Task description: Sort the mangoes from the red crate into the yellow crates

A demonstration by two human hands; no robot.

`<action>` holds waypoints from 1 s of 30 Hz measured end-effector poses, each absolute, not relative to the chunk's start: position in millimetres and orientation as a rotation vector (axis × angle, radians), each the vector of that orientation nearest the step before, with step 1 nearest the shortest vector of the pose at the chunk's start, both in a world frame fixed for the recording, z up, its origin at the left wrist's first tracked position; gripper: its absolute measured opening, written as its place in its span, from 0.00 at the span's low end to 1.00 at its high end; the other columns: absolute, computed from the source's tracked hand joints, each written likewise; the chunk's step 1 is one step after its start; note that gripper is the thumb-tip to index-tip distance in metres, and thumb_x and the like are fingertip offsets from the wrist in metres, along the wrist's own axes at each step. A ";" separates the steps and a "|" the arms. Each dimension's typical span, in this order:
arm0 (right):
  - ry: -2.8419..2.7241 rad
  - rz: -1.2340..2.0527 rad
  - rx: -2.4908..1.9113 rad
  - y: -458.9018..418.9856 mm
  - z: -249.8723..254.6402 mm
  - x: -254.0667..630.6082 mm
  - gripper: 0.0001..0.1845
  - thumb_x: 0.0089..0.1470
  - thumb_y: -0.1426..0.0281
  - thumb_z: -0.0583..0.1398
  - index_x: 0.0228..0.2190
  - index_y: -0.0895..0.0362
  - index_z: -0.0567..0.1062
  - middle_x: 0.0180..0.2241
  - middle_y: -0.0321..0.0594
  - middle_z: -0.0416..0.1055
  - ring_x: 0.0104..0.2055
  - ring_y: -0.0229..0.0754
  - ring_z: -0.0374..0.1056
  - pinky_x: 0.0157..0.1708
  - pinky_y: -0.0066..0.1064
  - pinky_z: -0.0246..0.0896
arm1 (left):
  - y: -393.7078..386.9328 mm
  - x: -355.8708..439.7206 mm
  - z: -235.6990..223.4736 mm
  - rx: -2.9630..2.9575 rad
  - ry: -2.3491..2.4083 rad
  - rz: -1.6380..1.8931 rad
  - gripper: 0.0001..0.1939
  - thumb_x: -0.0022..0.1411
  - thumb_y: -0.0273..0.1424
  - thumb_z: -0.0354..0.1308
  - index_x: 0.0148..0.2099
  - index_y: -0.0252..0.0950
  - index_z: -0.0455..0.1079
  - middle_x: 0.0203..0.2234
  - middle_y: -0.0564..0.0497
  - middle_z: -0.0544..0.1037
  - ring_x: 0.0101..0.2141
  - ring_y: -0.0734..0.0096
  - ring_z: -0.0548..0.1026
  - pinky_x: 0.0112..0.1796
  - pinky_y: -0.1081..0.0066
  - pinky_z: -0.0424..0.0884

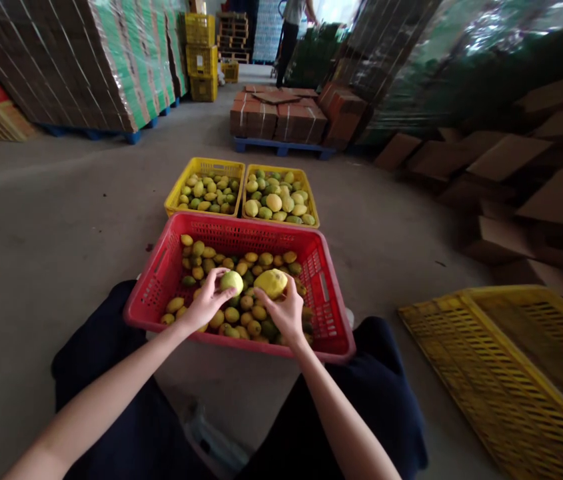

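Note:
A red plastic crate (161,280) sits on the floor between my knees, holding several small green and yellow mangoes. My left hand (207,301) is closed round a pale green mango (232,281) above the crate. My right hand (284,310) grips a larger yellow mango (270,283) right beside it. Beyond the red crate stand two yellow crates side by side: the left yellow crate (173,194) holds small greenish mangoes, and the right yellow crate (311,199) holds larger ones.
An upturned yellow crate (511,373) lies on the floor at my right. Flattened cardboard boxes (511,160) are heaped at the right. Wrapped pallets of cartons (86,60) stand at the left, brown boxes on a blue pallet (281,120) ahead. A person (291,33) stands far off.

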State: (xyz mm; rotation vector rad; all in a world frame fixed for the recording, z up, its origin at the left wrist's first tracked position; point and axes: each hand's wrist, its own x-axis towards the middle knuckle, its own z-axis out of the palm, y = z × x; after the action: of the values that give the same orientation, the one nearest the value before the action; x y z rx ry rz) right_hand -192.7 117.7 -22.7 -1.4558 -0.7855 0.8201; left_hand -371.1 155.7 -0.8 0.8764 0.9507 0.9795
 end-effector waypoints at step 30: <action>-0.313 1.543 -0.873 116.9 -10.3 -197.5 0.09 0.45 0.68 0.60 0.33 0.54 0.74 0.32 0.38 0.76 0.35 0.41 0.73 0.35 0.31 0.69 | 168.2 -373.5 -4.1 0.295 0.719 0.900 0.12 0.63 0.25 0.54 0.49 0.31 0.68 0.40 0.45 0.79 0.39 0.68 0.79 0.39 0.73 0.76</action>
State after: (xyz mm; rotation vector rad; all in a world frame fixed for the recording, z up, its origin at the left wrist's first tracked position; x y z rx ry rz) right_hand -197.5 116.9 -10.3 -0.8730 -0.3131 1.5429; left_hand -373.5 168.2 -4.1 0.2945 0.7192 0.9003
